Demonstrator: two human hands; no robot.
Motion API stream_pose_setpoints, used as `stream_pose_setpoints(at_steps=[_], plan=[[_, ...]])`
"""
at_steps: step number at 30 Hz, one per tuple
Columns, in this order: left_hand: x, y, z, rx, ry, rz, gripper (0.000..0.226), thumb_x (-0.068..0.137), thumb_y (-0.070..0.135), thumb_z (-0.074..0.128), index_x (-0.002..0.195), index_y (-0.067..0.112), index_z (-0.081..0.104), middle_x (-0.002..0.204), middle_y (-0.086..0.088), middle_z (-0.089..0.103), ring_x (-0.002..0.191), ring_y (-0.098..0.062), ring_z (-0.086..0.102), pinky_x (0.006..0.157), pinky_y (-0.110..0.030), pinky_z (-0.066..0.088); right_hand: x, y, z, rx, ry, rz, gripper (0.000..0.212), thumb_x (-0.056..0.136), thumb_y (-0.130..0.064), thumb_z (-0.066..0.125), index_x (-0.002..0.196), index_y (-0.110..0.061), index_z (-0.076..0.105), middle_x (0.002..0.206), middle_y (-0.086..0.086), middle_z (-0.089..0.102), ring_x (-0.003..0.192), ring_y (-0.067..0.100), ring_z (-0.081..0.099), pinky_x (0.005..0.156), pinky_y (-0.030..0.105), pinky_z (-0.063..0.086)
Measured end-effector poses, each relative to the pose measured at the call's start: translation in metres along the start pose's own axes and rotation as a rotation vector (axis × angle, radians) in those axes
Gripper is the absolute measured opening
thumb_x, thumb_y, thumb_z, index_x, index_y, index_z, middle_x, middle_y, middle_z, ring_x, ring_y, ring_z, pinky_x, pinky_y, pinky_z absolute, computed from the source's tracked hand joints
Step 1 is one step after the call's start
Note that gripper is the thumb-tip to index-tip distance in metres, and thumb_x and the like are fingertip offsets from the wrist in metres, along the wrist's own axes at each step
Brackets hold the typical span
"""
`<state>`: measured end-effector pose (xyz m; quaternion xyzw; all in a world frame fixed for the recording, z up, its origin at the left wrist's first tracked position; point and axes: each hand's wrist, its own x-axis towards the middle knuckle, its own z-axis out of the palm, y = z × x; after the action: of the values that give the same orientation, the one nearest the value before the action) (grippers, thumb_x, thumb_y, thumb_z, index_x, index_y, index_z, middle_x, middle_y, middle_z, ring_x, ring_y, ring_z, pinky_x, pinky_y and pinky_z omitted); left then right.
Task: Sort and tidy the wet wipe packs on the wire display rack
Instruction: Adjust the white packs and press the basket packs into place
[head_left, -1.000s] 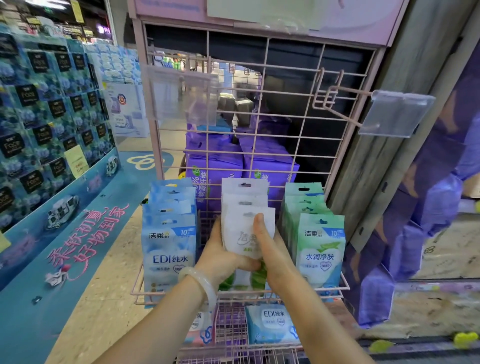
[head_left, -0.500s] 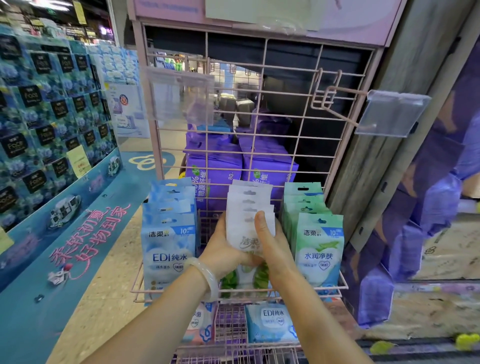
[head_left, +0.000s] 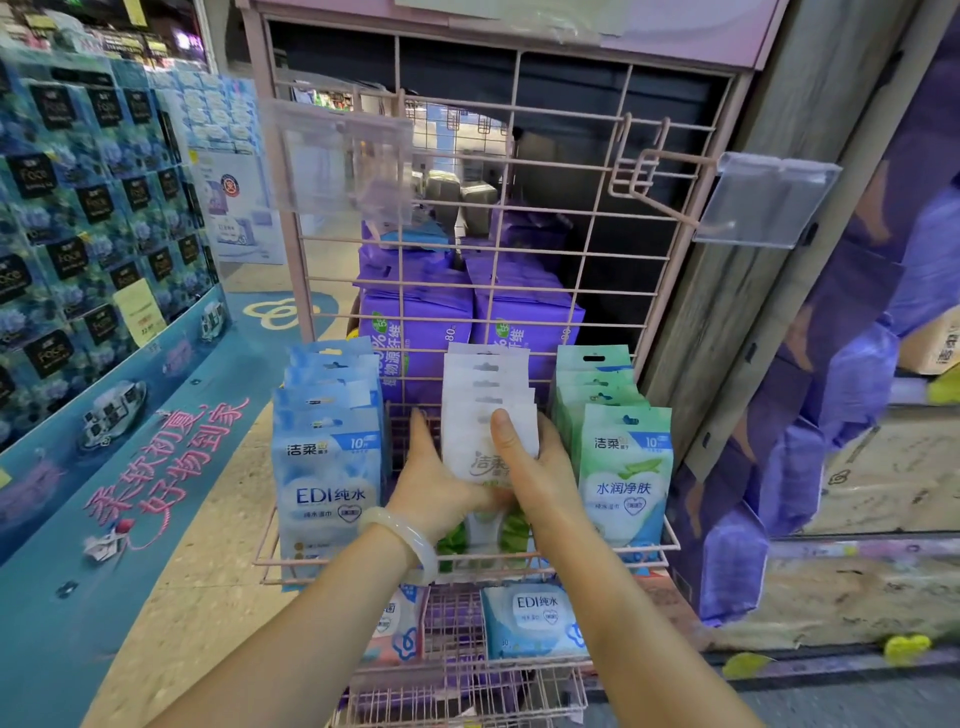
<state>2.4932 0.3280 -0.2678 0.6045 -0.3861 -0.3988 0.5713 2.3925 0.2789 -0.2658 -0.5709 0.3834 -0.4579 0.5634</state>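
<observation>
Head view: left hand (head_left: 441, 488) and right hand (head_left: 540, 478) are clasping the front white wipe pack (head_left: 488, 441), fingers curled round its sides. Blue row (head_left: 327, 467) outside left fingers and green row (head_left: 623, 467) outside right are looking squared; lower-shelf packs (head_left: 530, 618) are likely remaining.

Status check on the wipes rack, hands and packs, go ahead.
Left hand and right hand both grip the white packs, middle row. Blue packs and green packs upright either side. Nothing blocking.
</observation>
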Motion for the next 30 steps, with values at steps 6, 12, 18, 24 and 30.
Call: stream_pose_setpoints(at_steps=[6, 12, 18, 24, 30], plan=[[-0.054, 0.005, 0.016, 0.292, 0.356, 0.595, 0.066, 0.077, 0.008, 0.068, 0.134, 0.007, 0.036, 0.141, -0.012, 0.039, 0.134, -0.017, 0.036, 0.111, -0.027, 0.028, -0.040, -0.007, 0.003, -0.226, 0.179, -0.293, 0.065, 0.080, -0.026, 0.065, 0.136, -0.026, 0.032, 0.147, -0.002, 0.036, 0.135, 0.007, 0.034, 0.113, 0.033, 0.031], [-0.099, -0.043, -0.001, 0.341, 0.245, 0.693, 0.024, 0.079, 0.020, 0.057, 0.103, 0.016, 0.059, 0.099, 0.008, 0.058, 0.093, -0.003, 0.057, 0.085, -0.014, 0.045, -0.105, 0.025, -0.013, -0.306, 0.133, -0.518, 0.024, 0.083, -0.020, 0.058, 0.105, -0.030, 0.054, 0.106, -0.005, 0.060, 0.102, 0.004, 0.057, 0.088, 0.014, 0.044], [-0.115, -0.135, -0.033, 0.503, 0.175, 0.032, 0.039, 0.082, 0.009, 0.063, 0.120, 0.011, 0.053, 0.113, -0.001, 0.055, 0.112, -0.022, 0.054, 0.095, -0.033, 0.044, -0.142, 0.110, -0.027, -0.503, -0.150, 0.054, 0.019, 0.085, -0.015, 0.060, 0.099, -0.028, 0.058, 0.099, -0.006, 0.063, 0.098, 0.011, 0.062, 0.079, 0.011, 0.044], [-0.111, -0.180, -0.077, 0.538, 0.333, -0.304, 0.045, 0.080, 0.007, 0.063, 0.123, 0.002, 0.051, 0.122, -0.022, 0.053, 0.112, -0.034, 0.051, 0.092, -0.038, 0.042, -0.134, 0.149, -0.018, -0.559, -0.214, 0.292, 0.030, 0.087, -0.013, 0.056, 0.117, -0.009, 0.057, 0.115, 0.006, 0.064, 0.100, 0.014, 0.058, 0.084, 0.019, 0.042], [-0.072, -0.185, -0.091, 0.694, 0.289, -0.189, 0.051, 0.080, 0.008, 0.058, 0.130, 0.003, 0.046, 0.133, -0.019, 0.051, 0.119, -0.034, 0.051, 0.096, -0.035, 0.041, -0.098, 0.163, 0.016, -0.747, -0.276, 0.212, 0.035, 0.091, -0.021, 0.051, 0.123, -0.008, 0.052, 0.124, 0.010, 0.061, 0.113, 0.025, 0.056, 0.093, 0.020, 0.036]])
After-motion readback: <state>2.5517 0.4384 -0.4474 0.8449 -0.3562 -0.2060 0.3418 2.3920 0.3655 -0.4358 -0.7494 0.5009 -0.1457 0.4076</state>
